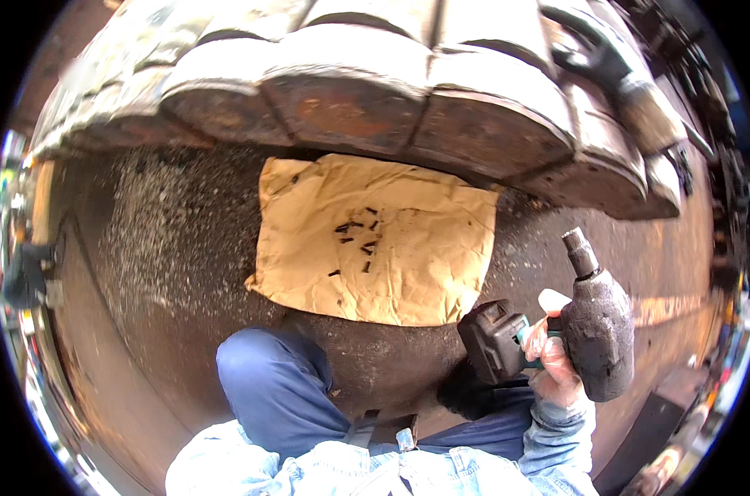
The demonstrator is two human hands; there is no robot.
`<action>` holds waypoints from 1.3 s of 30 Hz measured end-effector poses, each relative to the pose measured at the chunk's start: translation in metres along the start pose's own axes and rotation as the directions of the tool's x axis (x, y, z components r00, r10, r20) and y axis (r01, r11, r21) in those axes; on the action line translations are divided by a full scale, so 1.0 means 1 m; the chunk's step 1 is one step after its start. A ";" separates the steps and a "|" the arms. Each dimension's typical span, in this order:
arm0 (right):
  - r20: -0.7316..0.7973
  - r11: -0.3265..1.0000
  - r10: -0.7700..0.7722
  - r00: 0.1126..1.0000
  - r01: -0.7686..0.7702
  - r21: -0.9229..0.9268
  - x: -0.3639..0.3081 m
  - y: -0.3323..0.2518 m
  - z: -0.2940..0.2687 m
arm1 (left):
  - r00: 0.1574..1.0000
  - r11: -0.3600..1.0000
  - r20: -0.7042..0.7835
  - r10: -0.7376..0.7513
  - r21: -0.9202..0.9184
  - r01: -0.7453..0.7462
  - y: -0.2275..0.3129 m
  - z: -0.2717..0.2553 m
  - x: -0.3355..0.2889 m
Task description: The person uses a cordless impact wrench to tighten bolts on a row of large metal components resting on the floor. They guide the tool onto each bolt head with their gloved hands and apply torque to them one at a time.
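Gritty dark floor bears creased tan paper (375,240); right hand (552,364) grip closed round a grimy cordless impact wrench (585,331).

A grimy dark cordless impact wrench (594,326) with teal grip and black battery, held upright, nose up.

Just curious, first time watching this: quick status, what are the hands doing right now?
Right hand gripping a grimy cordless power tool, fingers around its handle. Left hand not in view. Small dark screws lie on brown paper, untouched. Nothing between tool and paper.
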State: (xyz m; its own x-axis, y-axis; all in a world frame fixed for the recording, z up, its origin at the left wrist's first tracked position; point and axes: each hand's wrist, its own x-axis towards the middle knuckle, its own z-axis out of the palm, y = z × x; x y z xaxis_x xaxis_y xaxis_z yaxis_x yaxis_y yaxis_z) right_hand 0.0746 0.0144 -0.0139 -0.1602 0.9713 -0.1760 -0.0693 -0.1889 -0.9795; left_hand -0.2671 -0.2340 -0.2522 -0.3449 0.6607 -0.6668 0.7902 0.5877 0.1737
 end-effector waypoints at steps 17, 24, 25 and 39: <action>-0.224 0.956 -0.044 0.974 0.107 0.275 -0.117 0.009 0.067 | 0.911 0.942 -0.267 0.314 0.208 -0.264 -0.096 -0.123 -0.028; -0.172 0.967 -0.176 0.969 0.203 0.153 -0.114 -0.008 0.075 | 0.755 0.973 -0.622 0.208 0.214 -0.092 -0.159 -0.204 -0.130; -0.177 0.956 -0.174 0.969 0.209 0.204 -0.114 -0.007 0.075 | 0.720 0.975 -0.668 0.188 0.215 -0.055 -0.162 -0.218 -0.152; -0.220 0.921 -0.193 0.956 0.254 0.297 -0.081 0.039 0.054 | 0.724 -0.554 -0.681 0.107 -0.646 -0.526 0.059 -0.383 -0.184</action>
State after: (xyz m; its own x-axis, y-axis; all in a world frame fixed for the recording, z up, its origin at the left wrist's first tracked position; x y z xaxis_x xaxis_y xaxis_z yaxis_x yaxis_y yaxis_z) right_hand 0.0317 -0.0796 -0.0322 0.0771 0.9970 -0.0012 -0.3967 0.0296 -0.9175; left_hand -0.3506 -0.1421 0.1587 -0.5101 0.8596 0.0297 -0.5832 -0.3711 0.7226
